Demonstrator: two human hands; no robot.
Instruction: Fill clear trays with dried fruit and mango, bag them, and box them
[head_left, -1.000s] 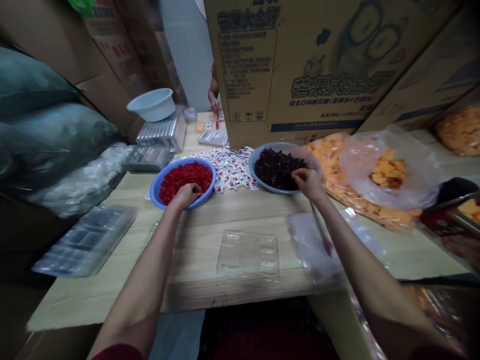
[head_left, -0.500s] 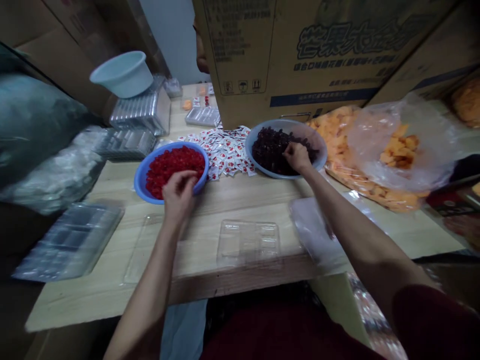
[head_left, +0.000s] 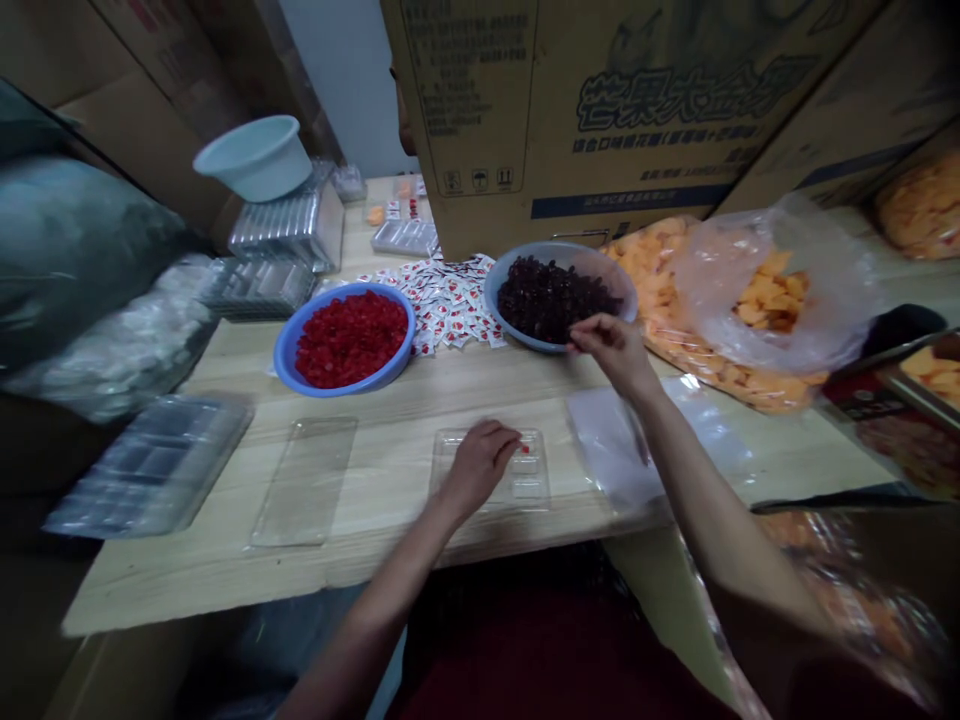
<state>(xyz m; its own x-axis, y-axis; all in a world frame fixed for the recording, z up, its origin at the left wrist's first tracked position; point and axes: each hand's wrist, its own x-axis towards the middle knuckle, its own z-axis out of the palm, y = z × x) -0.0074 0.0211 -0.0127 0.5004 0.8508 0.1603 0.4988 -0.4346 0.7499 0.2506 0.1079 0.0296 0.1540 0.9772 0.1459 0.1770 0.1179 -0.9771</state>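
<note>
Over the clear compartment tray (head_left: 531, 490), my left hand (head_left: 480, 462) is closed in a pinch, with a small red piece (head_left: 524, 449) at its fingertips. The piece is at the tray's upper right compartment; whether it touches the tray I cannot tell. My right hand (head_left: 616, 352) is at the near rim of the pale blue bowl (head_left: 517, 335) of dark purple-black pieces (head_left: 551, 298). Its fingers are pinched on something small and dark, partly hidden. To the left stands a blue bowl (head_left: 281, 368) full of red pieces (head_left: 352, 338).
Small printed sachets (head_left: 454, 300) lie between the bowls. A clear flat lid (head_left: 304, 485) and stacked trays (head_left: 154, 465) are on the left. A plastic bag of orange pieces (head_left: 765, 300), a clear plastic sheet (head_left: 615, 440) and a big carton (head_left: 555, 130) stand right and behind.
My left hand has moved from the red bowl rightward and down to the tray, carrying a red piece. My right hand has come up out of the dark pieces toward the near rim.
</note>
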